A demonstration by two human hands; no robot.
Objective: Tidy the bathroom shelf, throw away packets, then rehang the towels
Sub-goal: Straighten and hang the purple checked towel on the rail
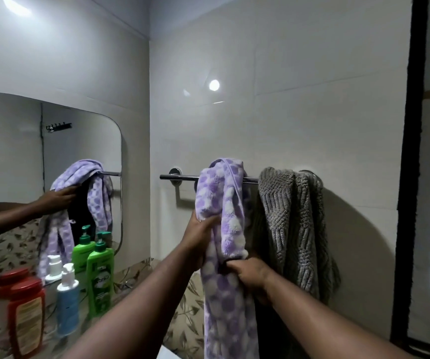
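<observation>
A purple-and-white spotted towel [224,203] hangs bunched over a chrome towel bar [182,177] on the white wall. My left hand [198,237] grips the towel's left edge partway down. My right hand [250,275] clutches a fold of the same towel lower and to the right. A grey ribbed towel [291,224] hangs crumpled on the right end of the bar, beside the purple one. Something dark hangs behind the two towels, mostly hidden.
On the shelf at lower left stand a red bottle [26,317], a blue pump bottle [67,301] and a green pump bottle [100,278]. A rounded mirror [9,156] above them reflects the towel and my arm. A black door frame [410,177] runs down the right.
</observation>
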